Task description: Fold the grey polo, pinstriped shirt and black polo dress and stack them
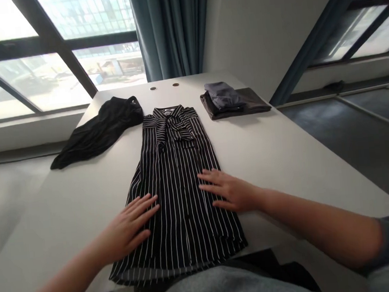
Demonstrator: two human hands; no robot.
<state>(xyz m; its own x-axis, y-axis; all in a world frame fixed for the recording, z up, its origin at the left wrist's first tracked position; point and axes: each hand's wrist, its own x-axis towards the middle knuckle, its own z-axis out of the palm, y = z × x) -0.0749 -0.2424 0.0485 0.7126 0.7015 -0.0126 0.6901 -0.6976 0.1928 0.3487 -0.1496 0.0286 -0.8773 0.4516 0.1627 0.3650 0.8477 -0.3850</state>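
Note:
A black shirt with white stripes (181, 197) lies front up on the white table, its collar at the far end and its hem near my body. A tied bow of the same cloth sits below the collar. The shirt's sides look folded inward. My left hand (128, 229) rests over the lower left side, fingers outstretched. Over the right side, a little farther up, my right hand (230, 190) lies flat with fingers spread. Neither hand grips the cloth.
Left of the shirt a crumpled black garment (106, 128) lies on the table (277, 157). Folded dark cloth (253, 101) with a grey folded piece (224, 95) on top is at the back right. Behind stand a blue curtain (172, 29) and windows (105, 58).

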